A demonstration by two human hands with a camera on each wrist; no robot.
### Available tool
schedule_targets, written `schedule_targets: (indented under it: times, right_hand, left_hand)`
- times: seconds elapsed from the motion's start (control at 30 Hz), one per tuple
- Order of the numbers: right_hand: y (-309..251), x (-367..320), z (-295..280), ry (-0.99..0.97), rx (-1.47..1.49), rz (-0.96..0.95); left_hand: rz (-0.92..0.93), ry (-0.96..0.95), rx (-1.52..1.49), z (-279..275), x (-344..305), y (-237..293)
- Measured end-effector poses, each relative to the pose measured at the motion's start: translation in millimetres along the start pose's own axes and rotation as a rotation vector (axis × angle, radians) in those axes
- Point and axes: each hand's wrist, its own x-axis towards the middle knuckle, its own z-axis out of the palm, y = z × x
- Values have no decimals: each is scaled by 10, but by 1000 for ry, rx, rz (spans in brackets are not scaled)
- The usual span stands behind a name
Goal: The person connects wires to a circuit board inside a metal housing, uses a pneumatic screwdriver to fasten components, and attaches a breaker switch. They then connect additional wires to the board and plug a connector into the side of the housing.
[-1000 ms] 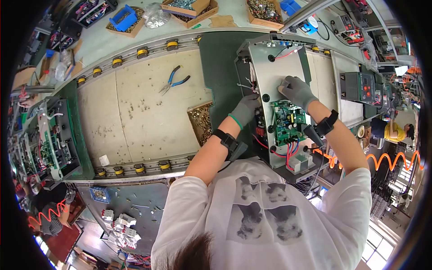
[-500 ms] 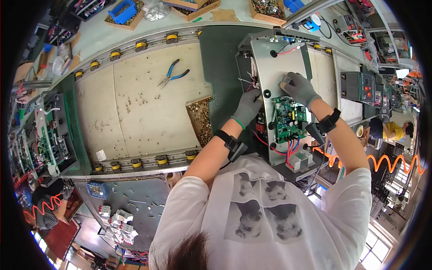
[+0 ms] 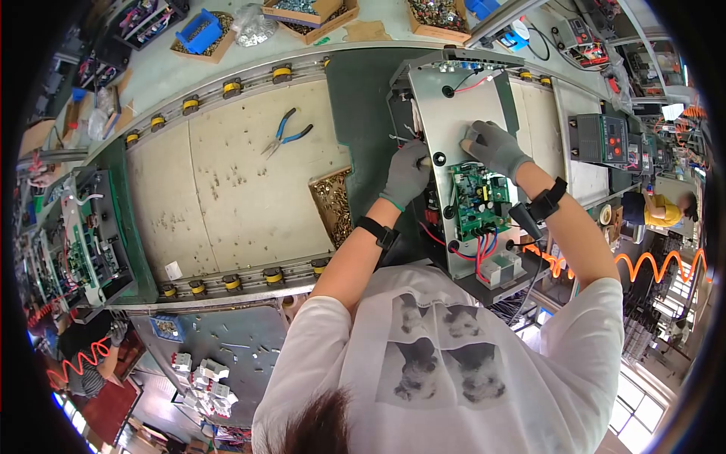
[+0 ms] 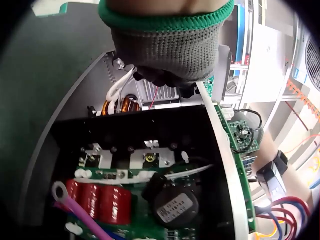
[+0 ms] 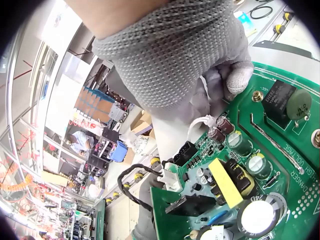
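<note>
My gloved left hand [image 3: 408,174] is at the left edge of the upright metal panel [image 3: 435,91], with its fingers bent into the open chassis. In the left wrist view the left hand [image 4: 167,52] hides its fingertips, near white sleeved wires [image 4: 114,92]; what they pinch cannot be seen. On the face of the panel, above the green circuit board [image 3: 473,200], rests my gloved right hand [image 3: 497,147]. Seen from the right wrist, the right hand [image 5: 185,57] has curled fingers beside the board [image 5: 240,112], and no held thing shows.
Blue-handled pliers [image 3: 286,135] lie on the cream work surface [image 3: 249,204] to the left. A tray of small metal parts [image 3: 330,208] stands next to the dark green mat [image 3: 363,98]. Red and blue wires [image 3: 484,253] run below the board. Another opened chassis [image 3: 91,234] is at far left.
The camera view has shifted slightly. My left hand has moved a little up along the panel edge, with its wrist turned. The right hand remains on the panel, its fingers slightly more spread.
</note>
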Motion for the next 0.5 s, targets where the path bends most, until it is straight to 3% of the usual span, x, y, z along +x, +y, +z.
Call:
schedule_targets:
  times: [0.03,0.1,0.13,0.2,0.23,0.3,0.33,0.4,0.5]
  right_hand:
    - [-6,-7,-1,-6,2,3]
    - [-13,-4,-18,-1,7,4]
    - [-8,-8,-17,-16,12,-6]
    - [-25,-27,-59,-19,17,-17]
    - [-74,-76,-76,-33,10,-74]
    - [-140,-113,-38,-12,-33,-231]
    - [-240,-139,-40,-6,-31,-234]
    - [-538,-181,-77,-154,-316,-213]
    - [-749,-109,-39,-182,-444,-186]
  left_hand:
    - [3,-1,3,5,-26,-8]
    - [-265,-77,-97,1,-60,5]
    - [-260,-82,-93,-39,-80,8]
    - [-372,-295,-352,-149,-93,14]
    - [-365,-298,-349,-200,-94,122]
    - [-535,-340,-704,-270,-118,330]
    - [-530,-341,-699,-265,-142,299]
    - [-648,-408,-695,-243,-180,199]
    - [-604,-342,-689,-187,-195,290]
